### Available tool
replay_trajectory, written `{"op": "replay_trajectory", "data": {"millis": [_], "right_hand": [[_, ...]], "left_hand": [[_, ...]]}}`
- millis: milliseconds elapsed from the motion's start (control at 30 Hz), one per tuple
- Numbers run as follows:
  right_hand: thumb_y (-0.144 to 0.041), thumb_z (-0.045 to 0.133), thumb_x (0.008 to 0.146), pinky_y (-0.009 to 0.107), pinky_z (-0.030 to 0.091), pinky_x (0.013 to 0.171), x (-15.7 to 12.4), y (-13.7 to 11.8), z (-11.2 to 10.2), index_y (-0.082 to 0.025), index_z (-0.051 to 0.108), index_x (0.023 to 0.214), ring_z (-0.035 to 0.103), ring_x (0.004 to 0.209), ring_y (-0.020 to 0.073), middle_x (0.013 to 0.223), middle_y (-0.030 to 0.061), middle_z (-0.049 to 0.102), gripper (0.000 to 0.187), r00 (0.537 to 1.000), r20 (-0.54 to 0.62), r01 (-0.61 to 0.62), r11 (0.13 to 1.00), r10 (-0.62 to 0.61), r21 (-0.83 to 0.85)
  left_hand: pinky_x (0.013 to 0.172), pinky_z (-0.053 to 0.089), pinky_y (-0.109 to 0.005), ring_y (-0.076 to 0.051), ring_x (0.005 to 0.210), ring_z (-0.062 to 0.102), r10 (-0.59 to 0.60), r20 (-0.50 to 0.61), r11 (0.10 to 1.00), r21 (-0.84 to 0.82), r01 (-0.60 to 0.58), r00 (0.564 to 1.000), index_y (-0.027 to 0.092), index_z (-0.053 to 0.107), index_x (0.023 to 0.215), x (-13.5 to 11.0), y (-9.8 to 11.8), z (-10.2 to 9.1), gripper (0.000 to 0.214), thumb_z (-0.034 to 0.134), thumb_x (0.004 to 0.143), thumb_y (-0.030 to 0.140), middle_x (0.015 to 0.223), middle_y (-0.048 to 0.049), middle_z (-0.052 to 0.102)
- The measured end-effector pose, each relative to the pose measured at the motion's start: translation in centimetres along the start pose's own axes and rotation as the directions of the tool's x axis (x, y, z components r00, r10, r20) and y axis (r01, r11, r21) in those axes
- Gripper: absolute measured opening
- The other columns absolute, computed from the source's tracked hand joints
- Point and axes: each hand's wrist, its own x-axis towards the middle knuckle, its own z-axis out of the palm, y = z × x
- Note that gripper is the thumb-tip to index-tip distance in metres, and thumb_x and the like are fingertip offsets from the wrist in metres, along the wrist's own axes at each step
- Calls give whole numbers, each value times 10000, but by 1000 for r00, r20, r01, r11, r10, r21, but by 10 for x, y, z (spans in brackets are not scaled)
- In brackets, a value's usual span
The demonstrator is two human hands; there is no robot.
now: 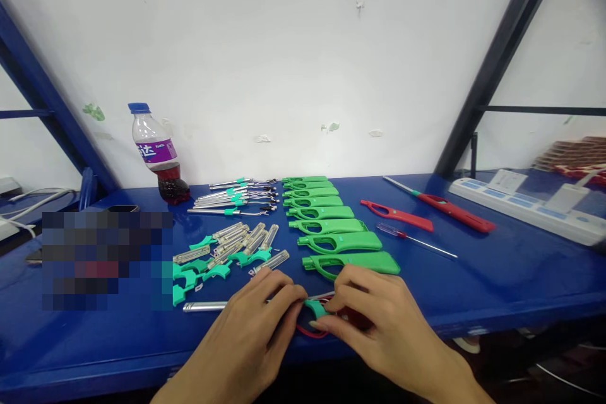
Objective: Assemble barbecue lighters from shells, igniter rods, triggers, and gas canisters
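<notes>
My left hand (258, 322) and my right hand (374, 315) meet at the front of the blue table (497, 278). Their fingers are pinched together on a partly assembled lighter (316, 310), with a teal trigger, a red body under my right hand and a metal tube (203, 307) running left along the table. Just beyond my hands lies a row of several green lighter shells (331, 221). Left of them lie teal triggers with clear tanks (227, 249), and behind those a bundle of metal tubes with wires (237, 197).
A purple-labelled soda bottle (158, 154) stands by the wall at the back left. A red lighter shell (398, 214), a finished red lighter (449, 205) and a small screwdriver (416, 240) lie to the right. A white power strip (525, 205) sits far right. A blurred patch covers the left.
</notes>
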Motion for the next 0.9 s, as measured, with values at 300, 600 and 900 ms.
{"op": "replay_trajectory", "data": {"millis": [300, 600, 900], "right_hand": [[-416, 745, 1026, 279, 421, 650, -2, 1, 0, -246, 671, 936, 623, 720, 147, 809, -35, 708, 206, 999, 29, -28, 999, 28, 21], [-430, 727, 1037, 266, 429, 626, 0, -1, -1, -237, 655, 924, 613, 673, 130, 766, -44, 689, 235, 999, 21, -26, 1000, 26, 1], [-306, 651, 1083, 266, 489, 720, -4, 0, 0, -262, 683, 1086, 716, 756, 138, 905, -28, 754, 55, 998, -21, -54, 998, 54, 24]], "left_hand": [[874, 555, -385, -218, 936, 642, 10, -10, 1000, -12, -10, 1000, 264, 621, 1185, 0, -1, -1, 221, 477, 1110, 115, 1060, -20, 659], [867, 565, -381, -221, 946, 648, -6, -3, 1000, -8, 6, 1000, 259, 632, 1181, -1, -1, 0, 225, 467, 1114, 122, 1063, -28, 667], [890, 585, -381, -216, 974, 677, 13, -24, 1000, 15, -13, 1000, 262, 628, 1255, 1, 1, -3, 249, 477, 1113, 124, 1097, -29, 680]]}}
